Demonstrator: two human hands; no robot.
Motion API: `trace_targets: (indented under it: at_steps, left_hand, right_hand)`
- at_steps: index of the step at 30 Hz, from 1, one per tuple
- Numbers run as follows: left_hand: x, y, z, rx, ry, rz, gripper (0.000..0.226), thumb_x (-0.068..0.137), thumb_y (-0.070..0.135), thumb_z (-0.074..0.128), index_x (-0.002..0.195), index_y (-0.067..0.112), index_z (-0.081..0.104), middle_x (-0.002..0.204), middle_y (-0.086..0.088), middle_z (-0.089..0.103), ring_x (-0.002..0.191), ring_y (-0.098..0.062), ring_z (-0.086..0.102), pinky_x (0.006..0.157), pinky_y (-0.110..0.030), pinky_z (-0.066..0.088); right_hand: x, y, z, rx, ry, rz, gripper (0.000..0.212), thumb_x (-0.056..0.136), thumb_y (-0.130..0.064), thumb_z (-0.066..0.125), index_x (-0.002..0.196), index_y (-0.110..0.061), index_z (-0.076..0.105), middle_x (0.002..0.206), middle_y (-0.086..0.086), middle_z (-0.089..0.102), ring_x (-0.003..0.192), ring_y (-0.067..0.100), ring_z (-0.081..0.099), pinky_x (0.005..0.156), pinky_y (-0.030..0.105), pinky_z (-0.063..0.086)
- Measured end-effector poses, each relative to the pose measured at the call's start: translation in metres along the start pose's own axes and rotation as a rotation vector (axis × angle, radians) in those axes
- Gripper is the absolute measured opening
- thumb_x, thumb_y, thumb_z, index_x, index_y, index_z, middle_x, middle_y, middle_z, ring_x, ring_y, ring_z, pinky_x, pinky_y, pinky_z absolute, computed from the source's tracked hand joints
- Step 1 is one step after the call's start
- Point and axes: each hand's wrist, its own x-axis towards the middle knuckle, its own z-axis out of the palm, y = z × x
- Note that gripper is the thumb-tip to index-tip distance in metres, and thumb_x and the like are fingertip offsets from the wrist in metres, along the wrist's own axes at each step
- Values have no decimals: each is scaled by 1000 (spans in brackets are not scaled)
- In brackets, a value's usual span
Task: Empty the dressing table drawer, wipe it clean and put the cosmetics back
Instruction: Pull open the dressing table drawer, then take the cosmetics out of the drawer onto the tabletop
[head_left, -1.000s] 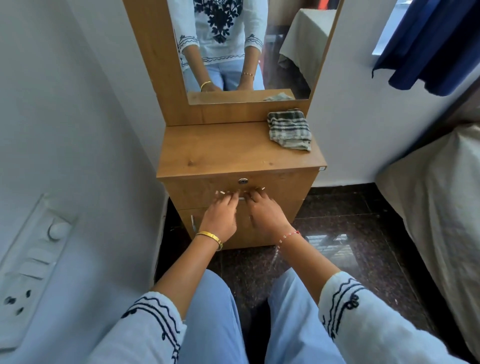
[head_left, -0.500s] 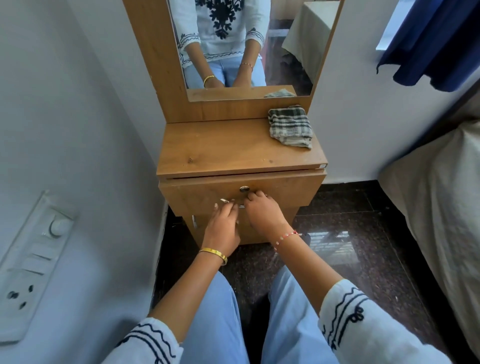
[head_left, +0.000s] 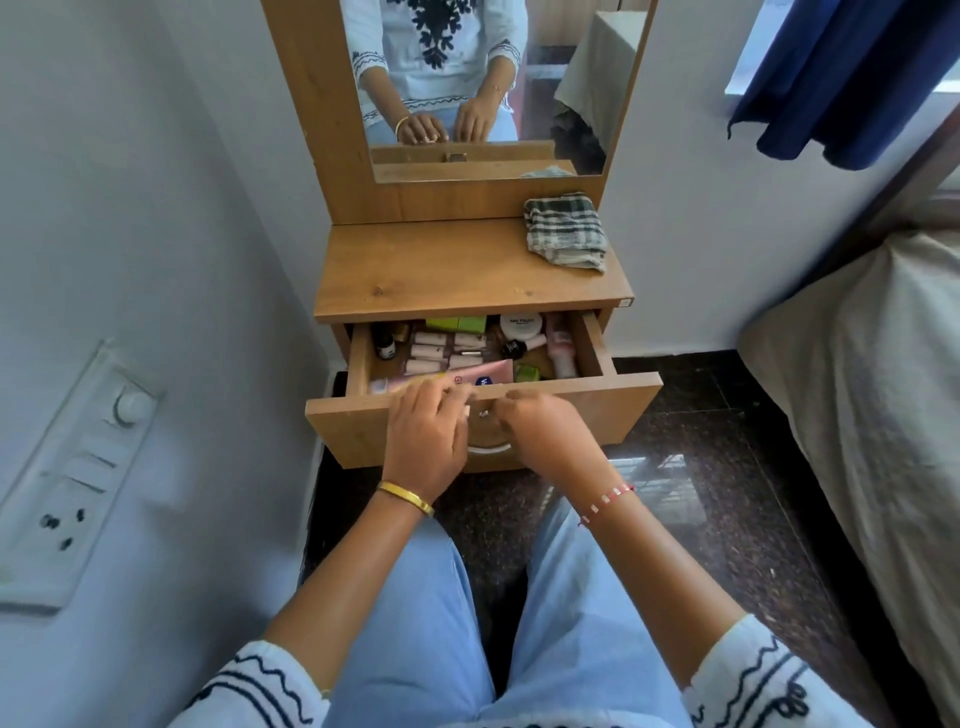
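The pulled-out wooden drawer (head_left: 592, 345) is open from above, but packed cosmetics cover most of its floor (a long pink tube (head_left: 467, 373) lies along the front edge). Behind it, the tabletop is bare except a folded checked cloth (head_left: 566, 231), apparently flat.

The wooden drawer (head_left: 597, 400) is standing pulled open. Cosmetics (head_left: 452, 348) are lying crowded inside, a pink tube (head_left: 467, 375) resting along the front.
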Motion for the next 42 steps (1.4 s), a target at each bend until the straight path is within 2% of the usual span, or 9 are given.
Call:
trace_targets:
  at_steps: [4,7,9,14,21,28,34,37,42]
  left_hand:
    - [10,-15,-13,-80,-126,-116,39,90,33,35,105,10,63,90,-8,64,83,-27,59,75,-35,43]
    - [13,-22,-22,-158,-180,-101,41,92,31,35,104,9,67,81,-9,65,75,-28,61,66,-33,44]
    - [15,-20,-26,-164,-177,-129,35,93,28,40,97,8,68,78,-9,64,72,-27,59,59,-29,38]
    - [26,-13,-36,-173,-294,-365,38,96,30,42,78,8,68,61,-5,55,59,-23,50,51,-28,32]
    - [21,-21,-42,-321,-556,-529,49,95,33,44,54,19,67,62,2,63,64,-17,59,71,-27,46]
    - [15,-11,-47,-451,-802,-581,48,95,31,44,56,12,64,53,1,62,47,-9,53,53,-20,41]
    - [20,-6,-49,-446,-846,-585,47,96,31,42,60,10,65,57,-2,63,54,-15,58,60,-24,48]
    - [22,-6,-48,-514,-795,-629,43,96,28,44,63,9,63,57,-4,64,54,-19,60,59,-27,52]
    - [31,-11,-39,-429,-542,-662,33,95,25,43,73,12,64,63,-4,67,56,-21,65,58,-29,56]
  right_hand:
    - [1,2,-2,24,275,-12,15,72,-5,72,86,-6,69,83,9,62,75,28,56,65,35,50]
    - [3,3,-7,125,132,134,31,85,-22,62,114,-11,60,108,8,60,100,28,52,88,37,42]
    - [5,4,-12,152,56,170,34,88,-26,58,120,-14,57,111,5,62,103,25,55,89,34,41]
    - [12,3,-32,197,-147,257,28,80,-20,68,107,-13,68,104,8,68,96,26,62,87,36,52]
    - [7,1,-40,177,-358,230,29,64,-24,81,90,-14,70,92,1,69,84,21,61,82,34,54]
    - [-1,-4,-45,146,-600,139,42,60,-30,85,94,-10,70,98,4,70,89,22,62,81,34,52]
    - [2,1,-47,242,-676,153,40,68,-32,81,96,-7,69,98,7,69,81,17,56,79,31,51]
    - [9,3,-48,459,-714,242,20,86,-20,64,86,0,64,102,19,69,76,22,59,76,33,53]
    - [35,11,-34,573,-375,432,24,92,-24,57,90,-1,63,93,17,68,82,26,66,79,35,57]
